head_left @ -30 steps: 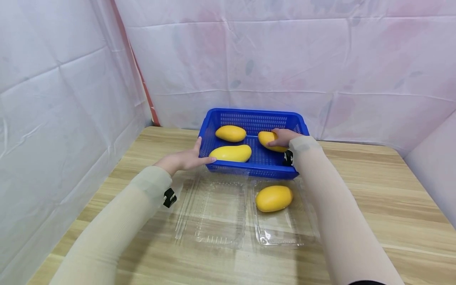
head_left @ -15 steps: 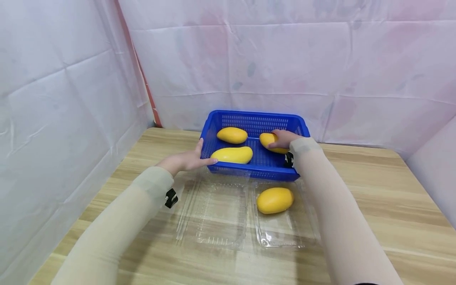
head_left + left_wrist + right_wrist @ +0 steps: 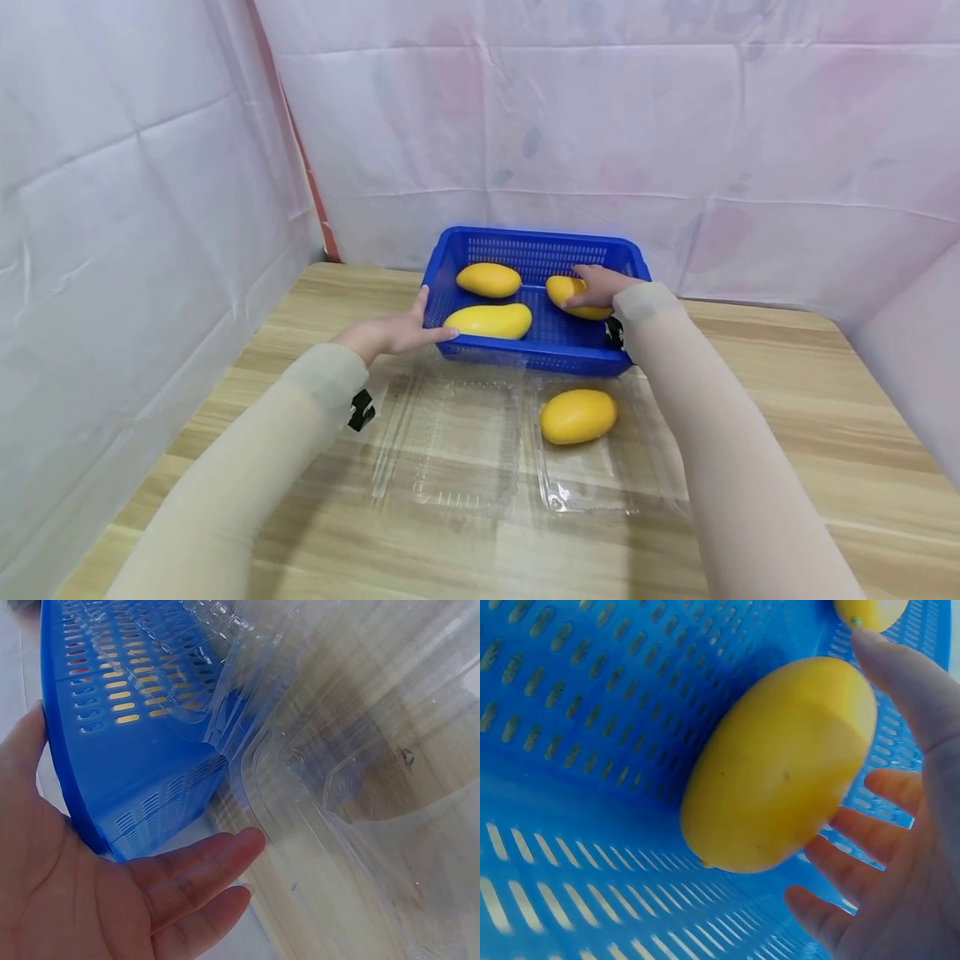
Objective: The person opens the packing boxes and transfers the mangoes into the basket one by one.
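A blue perforated basket point(image 3: 525, 360) stands toward the back of the table with several yellow mangoes in it. My right hand point(image 3: 602, 287) reaches inside at the right, over one mango point(image 3: 564, 292). In the right wrist view, its spread fingers point(image 3: 847, 870) lie along that mango's side, the thumb apart from it; whether the fingertips touch cannot be told. My left hand point(image 3: 393, 335) rests at the basket's front left corner, fingers extended and thumb along the rim. Two other mangoes, one behind point(image 3: 489, 281) and one in front point(image 3: 489, 321), lie in the basket's left half.
In front of the basket sits a clear plastic clamshell box point(image 3: 465, 450), lying unfolded. Its right half holds a single mango point(image 3: 578, 417). White patterned cloth point(image 3: 600, 117) hangs behind and beside the wooden table point(image 3: 810, 433).
The right hand's fingers have lifted and spread slightly over the mango at the basket's right. The left hand stays at the corner, and the mangoes have hardly moved.
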Tool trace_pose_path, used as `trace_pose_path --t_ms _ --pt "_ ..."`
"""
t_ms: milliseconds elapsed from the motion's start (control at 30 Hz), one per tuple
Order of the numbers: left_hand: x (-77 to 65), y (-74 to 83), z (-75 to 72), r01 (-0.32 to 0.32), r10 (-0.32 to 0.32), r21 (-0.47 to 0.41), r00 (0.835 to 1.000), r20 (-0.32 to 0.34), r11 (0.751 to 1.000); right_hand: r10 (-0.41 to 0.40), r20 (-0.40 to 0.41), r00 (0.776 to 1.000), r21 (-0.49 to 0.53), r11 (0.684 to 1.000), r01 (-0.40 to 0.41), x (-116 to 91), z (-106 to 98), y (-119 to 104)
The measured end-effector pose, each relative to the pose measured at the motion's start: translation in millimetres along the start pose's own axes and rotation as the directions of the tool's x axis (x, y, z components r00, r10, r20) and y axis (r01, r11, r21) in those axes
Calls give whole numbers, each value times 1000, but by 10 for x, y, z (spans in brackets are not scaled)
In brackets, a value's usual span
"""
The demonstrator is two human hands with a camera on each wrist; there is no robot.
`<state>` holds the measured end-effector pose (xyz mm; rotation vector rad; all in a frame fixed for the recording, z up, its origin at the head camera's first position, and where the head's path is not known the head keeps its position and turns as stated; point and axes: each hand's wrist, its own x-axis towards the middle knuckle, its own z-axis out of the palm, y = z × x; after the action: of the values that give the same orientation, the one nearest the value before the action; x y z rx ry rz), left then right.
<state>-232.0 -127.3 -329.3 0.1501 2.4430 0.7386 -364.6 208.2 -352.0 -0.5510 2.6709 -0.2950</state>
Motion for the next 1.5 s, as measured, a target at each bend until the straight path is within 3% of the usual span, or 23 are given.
trace_pose_path --t_ms 467,833,1500 --pt "72 30 -39 0 0 -9 1000 5 1000 19 9 1000 -33 999 -19 -148 -229 -102" --pt "41 76 -60 -4 4 25 1000 13 1000 30 27 999 -65 997 -28 -249 -373 -192" --pt "60 72 -56 -13 13 3 1000 24 1000 -2 78 997 -94 996 9 -429 -431 -309"
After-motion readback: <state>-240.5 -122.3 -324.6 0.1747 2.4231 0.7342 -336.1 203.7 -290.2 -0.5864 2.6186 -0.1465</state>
